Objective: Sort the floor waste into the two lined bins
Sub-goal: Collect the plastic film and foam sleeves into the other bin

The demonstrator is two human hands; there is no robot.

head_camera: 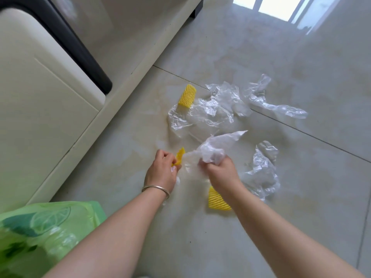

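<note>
Yellow foam netting scrap [179, 156] pinched by left hand [162, 171]; right hand [220, 171] grips crumpled clear plastic film [212, 148]

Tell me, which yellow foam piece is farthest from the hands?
The yellow foam piece next to the cabinet base, resting on the clear plastic. One other is pinched in the left hand; another lies under the right wrist.
</note>
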